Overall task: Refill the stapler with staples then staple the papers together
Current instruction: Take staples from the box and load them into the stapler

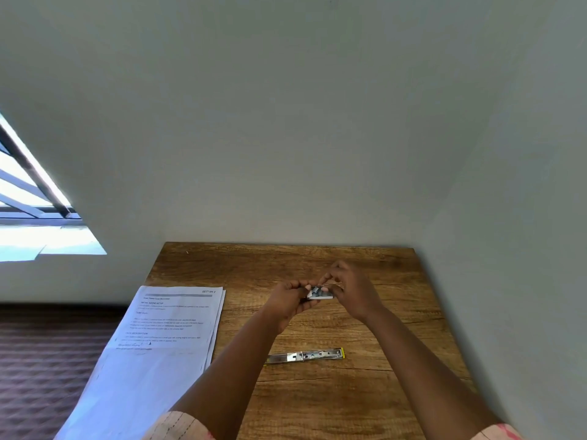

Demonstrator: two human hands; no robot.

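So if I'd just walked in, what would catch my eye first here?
Both hands, the left hand and the right hand, meet mid-table over a small box of staples. Nearer the person, the opened metal stapler lies flat on the wooden table, and the printed papers overhang its left edge.

Opened stapler flat beside papers

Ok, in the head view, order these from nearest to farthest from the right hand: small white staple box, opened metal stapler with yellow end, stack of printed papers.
1. Small white staple box: held between both hands, touching the right hand.
2. Opened metal stapler with yellow end: flat on the wooden table, nearer the person.
3. Stack of printed papers: far left, overhanging the table's edge.
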